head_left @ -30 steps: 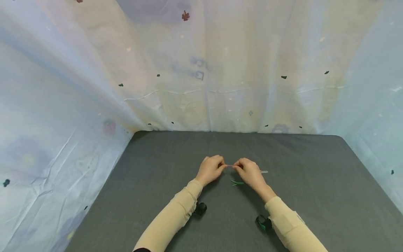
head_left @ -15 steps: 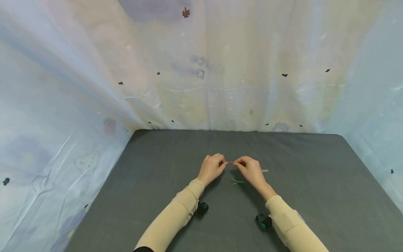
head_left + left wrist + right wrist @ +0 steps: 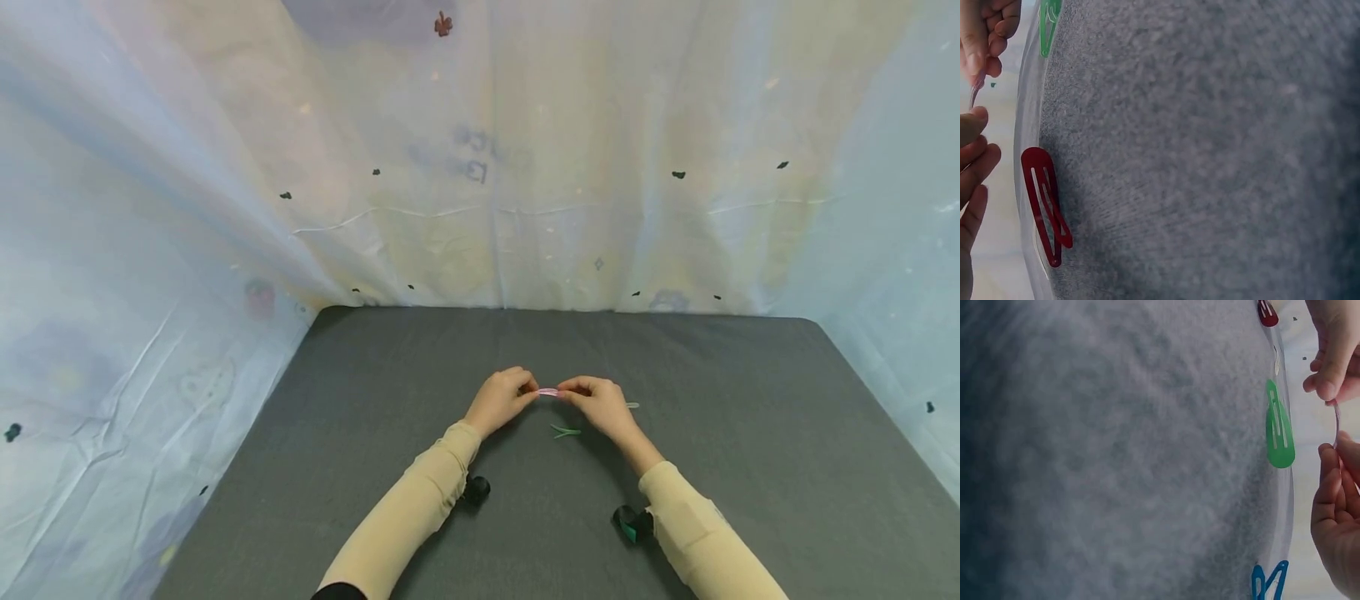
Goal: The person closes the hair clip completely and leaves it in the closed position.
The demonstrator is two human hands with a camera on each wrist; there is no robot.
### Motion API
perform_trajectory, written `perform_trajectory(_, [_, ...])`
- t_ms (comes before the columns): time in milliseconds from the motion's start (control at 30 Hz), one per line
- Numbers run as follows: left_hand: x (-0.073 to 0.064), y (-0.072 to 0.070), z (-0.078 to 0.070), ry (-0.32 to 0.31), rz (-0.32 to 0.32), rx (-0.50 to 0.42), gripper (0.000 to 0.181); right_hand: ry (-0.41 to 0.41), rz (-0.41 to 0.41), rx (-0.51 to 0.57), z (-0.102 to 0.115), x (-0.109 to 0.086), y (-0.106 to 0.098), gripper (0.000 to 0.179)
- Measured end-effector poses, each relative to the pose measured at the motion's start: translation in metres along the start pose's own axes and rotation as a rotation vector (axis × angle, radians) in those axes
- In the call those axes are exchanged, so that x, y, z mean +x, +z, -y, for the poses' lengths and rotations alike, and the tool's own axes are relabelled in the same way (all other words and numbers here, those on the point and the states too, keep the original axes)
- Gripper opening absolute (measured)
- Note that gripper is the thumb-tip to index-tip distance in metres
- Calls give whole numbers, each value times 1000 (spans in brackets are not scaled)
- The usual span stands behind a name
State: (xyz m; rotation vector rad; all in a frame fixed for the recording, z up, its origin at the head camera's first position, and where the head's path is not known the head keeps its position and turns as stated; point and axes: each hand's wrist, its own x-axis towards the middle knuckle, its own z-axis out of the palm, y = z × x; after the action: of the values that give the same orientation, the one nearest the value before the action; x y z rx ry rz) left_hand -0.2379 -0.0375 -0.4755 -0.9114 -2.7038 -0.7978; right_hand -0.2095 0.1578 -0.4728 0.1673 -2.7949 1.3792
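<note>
Pinching a pink snap hair clip (image 3: 548, 392) from both ends, a person has it held up off the grey table (image 3: 405, 358); the left hand (image 3: 504, 400) grips one end between thumb and fingers, the right hand (image 3: 600, 407) does the same at the other, so the clip bridges a narrow gap; a green snap hair clip (image 3: 566, 432) sits on the table just nearer the person than the pink one, while the wrist views catch a dark red snap hair clip (image 3: 1040, 206), arm popped open, off to the pink clip's left, and a blue hair clip (image 3: 1269, 581), also spread, off to its right; some pale thin thing (image 3: 633, 405) pokes out right of the pink clip, past the right hand, can't tell what; patterned curtain (image 3: 525, 167) hangs beyond it all.
</note>
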Motion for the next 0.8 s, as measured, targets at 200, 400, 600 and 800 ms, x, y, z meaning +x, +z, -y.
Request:
perform_trajectory(200, [3,3,2,-69,94,-31,10,14,-3,-20,-2,4,2,18])
perform_trajectory(400, [12,11,4,-108,120,13,10,17,-23,-62,-3,7,5,16])
perform_trajectory(600, [18,18,0,-152,122,46,8,24,-31,-95,-2,11,8,14])
perform_trajectory(800, [18,23,4,-165,116,57,8,31,-22,-124,-4,14,11,15])
